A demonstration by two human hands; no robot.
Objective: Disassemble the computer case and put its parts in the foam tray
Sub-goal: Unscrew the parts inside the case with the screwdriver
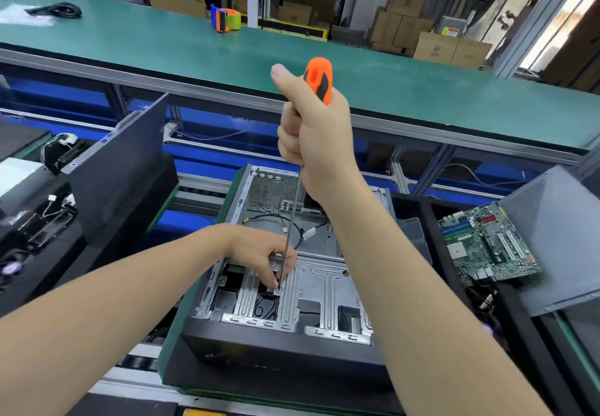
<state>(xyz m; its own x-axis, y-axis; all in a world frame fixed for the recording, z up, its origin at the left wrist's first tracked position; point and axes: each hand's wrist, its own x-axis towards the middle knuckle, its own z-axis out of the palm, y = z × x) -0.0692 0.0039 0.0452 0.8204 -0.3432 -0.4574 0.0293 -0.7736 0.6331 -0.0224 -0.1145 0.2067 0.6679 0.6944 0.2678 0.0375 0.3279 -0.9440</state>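
The green workbench runs across the far side, and the conveyor line lies below it. The computer case lies on its side on a green pallet at centre, open face up, so that its interior is reached from above. A detached dark side panel stands on edge to the left, clear of the work area. To the right, a dark tray, judged to be the foam tray, already carries the motherboard. The main bay of the case is therefore bare except for loose cables. The metal drive bracket spans the near half of the case and is the part now being freed. The screwdriver stands nearly vertical over it, its long shaft allowing the handle to stay well above the chassis walls. The right hand wraps the orange handle in a full fist, thumb raised, to apply torque and downward pressure. The left hand rests on the bracket, fingertips curled and pinched about the shaft's lower end, keeping the tip seated in the screw.
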